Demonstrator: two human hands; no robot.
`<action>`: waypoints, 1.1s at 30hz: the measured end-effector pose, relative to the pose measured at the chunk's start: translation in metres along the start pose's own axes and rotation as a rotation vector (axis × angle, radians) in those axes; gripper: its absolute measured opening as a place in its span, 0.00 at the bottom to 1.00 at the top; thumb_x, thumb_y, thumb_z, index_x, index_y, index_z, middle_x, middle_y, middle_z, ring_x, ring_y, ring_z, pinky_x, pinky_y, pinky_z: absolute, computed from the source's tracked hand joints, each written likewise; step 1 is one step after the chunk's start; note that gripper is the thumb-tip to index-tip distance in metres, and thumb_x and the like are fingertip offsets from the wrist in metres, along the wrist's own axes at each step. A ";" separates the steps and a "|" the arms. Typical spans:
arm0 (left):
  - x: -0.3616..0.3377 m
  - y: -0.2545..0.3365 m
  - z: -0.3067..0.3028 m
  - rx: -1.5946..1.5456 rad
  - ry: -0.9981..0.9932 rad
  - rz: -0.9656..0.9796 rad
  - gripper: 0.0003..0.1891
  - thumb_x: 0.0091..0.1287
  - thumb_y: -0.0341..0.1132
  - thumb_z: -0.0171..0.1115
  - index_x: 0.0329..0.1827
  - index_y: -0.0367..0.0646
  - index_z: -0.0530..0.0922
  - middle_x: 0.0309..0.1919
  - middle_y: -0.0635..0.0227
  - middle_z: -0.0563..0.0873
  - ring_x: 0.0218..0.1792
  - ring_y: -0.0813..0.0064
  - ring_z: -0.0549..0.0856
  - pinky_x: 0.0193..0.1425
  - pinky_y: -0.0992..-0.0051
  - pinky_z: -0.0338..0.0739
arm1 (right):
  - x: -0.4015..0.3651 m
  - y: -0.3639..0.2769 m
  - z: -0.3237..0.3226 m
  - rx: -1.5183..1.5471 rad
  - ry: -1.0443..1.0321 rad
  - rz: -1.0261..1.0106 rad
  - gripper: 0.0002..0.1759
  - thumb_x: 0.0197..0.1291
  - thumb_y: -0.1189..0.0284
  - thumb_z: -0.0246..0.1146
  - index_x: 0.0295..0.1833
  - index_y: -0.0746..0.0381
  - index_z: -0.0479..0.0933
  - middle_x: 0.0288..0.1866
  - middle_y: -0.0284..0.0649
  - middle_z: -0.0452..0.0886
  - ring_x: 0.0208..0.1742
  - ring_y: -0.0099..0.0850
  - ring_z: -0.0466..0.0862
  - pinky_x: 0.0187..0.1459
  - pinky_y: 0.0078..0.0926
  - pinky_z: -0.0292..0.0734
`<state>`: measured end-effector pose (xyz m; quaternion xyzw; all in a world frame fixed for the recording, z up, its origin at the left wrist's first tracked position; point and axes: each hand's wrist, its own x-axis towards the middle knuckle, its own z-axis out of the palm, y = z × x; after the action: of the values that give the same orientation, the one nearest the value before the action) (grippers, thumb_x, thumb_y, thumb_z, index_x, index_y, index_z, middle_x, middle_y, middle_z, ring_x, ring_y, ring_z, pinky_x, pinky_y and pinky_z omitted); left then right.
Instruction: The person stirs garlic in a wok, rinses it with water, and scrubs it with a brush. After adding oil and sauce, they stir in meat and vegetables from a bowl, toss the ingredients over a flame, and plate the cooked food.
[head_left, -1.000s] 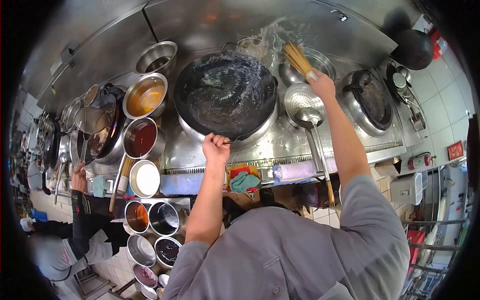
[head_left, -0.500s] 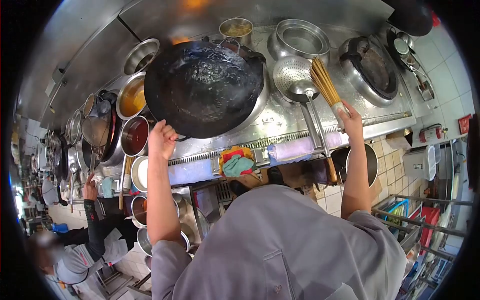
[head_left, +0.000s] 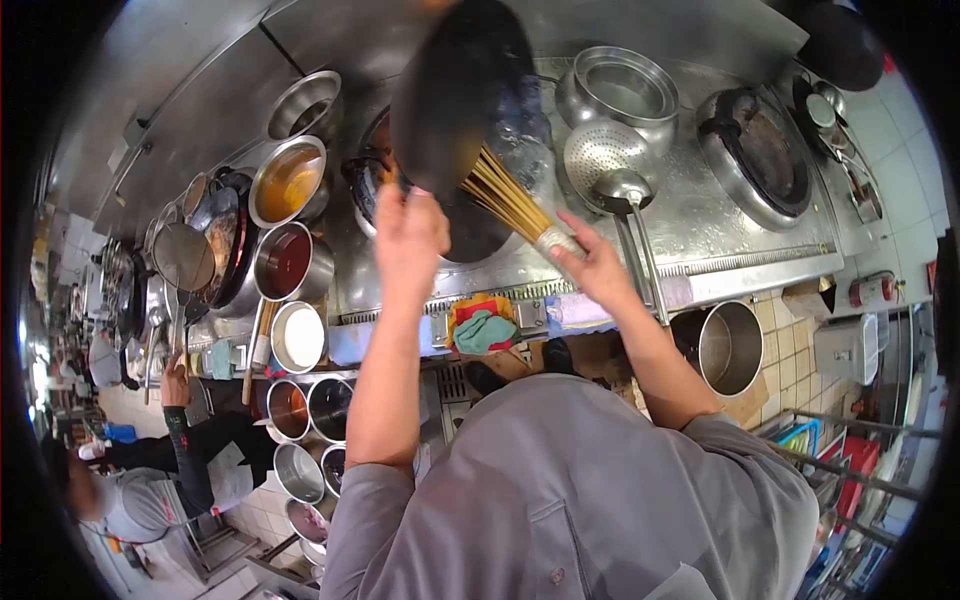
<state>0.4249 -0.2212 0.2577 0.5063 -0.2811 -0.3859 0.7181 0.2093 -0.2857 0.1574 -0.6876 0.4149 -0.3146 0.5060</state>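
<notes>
My left hand (head_left: 408, 240) is closed at the near left edge of a black wok (head_left: 465, 85), which is tipped up steeply over the stove and smeared by motion. Wet, shiny streaks show on the right of its inside. A bamboo wok brush (head_left: 515, 205) is gripped by its pale wrapped end in my right hand (head_left: 595, 265), bristles pointing into the wok. To the right of the brush, a perforated strainer (head_left: 600, 150) lies on the steel counter with a ladle (head_left: 622, 188) resting on it.
Pots of orange liquid (head_left: 287, 182) and red sauce (head_left: 290, 262) stand at left. A lidless steel pot (head_left: 625, 85) and another burner (head_left: 760, 150) are at right. Folded cloths (head_left: 484, 332) lie along the front edge. A co-worker (head_left: 150, 490) at lower left holds a strainer handle.
The wok has been lifted from lying over the burner to a steep tilt, uncovering part of the burner. My right hand has brought the brush leftward to the wok.
</notes>
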 end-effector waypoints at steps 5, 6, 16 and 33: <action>-0.036 -0.025 -0.019 0.550 -0.139 0.290 0.07 0.70 0.32 0.50 0.33 0.48 0.62 0.17 0.80 0.64 0.14 0.90 0.62 0.15 0.83 0.54 | 0.003 0.003 0.043 0.493 0.013 0.292 0.30 0.62 0.67 0.62 0.68 0.59 0.62 0.39 0.42 0.79 0.28 0.25 0.79 0.24 0.22 0.73; -0.043 -0.025 -0.022 0.674 -0.202 0.412 0.06 0.70 0.33 0.50 0.35 0.47 0.64 0.17 0.80 0.64 0.15 0.91 0.63 0.16 0.84 0.55 | 0.001 -0.001 0.045 0.549 0.073 0.332 0.27 0.63 0.67 0.61 0.66 0.59 0.63 0.37 0.41 0.78 0.22 0.24 0.76 0.15 0.22 0.67; -0.016 -0.034 -0.114 -0.360 0.252 -0.234 0.12 0.67 0.27 0.49 0.25 0.48 0.60 0.14 0.80 0.56 0.13 0.85 0.54 0.17 0.79 0.51 | 0.053 -0.026 -0.023 0.467 0.069 0.290 0.30 0.61 0.63 0.62 0.66 0.59 0.62 0.38 0.40 0.79 0.24 0.26 0.79 0.18 0.21 0.70; 0.011 -0.162 -0.086 -1.103 0.192 -0.351 0.08 0.70 0.33 0.51 0.33 0.43 0.67 0.20 0.70 0.71 0.25 0.74 0.72 0.45 0.64 0.72 | -0.068 0.101 -0.048 -0.705 -0.152 -0.041 0.26 0.59 0.70 0.57 0.64 0.58 0.66 0.56 0.57 0.71 0.55 0.56 0.73 0.56 0.43 0.70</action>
<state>0.4554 -0.2172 0.0769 0.1294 0.1156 -0.5407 0.8231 0.1112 -0.2607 0.0735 -0.8495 0.4453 -0.1100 0.2608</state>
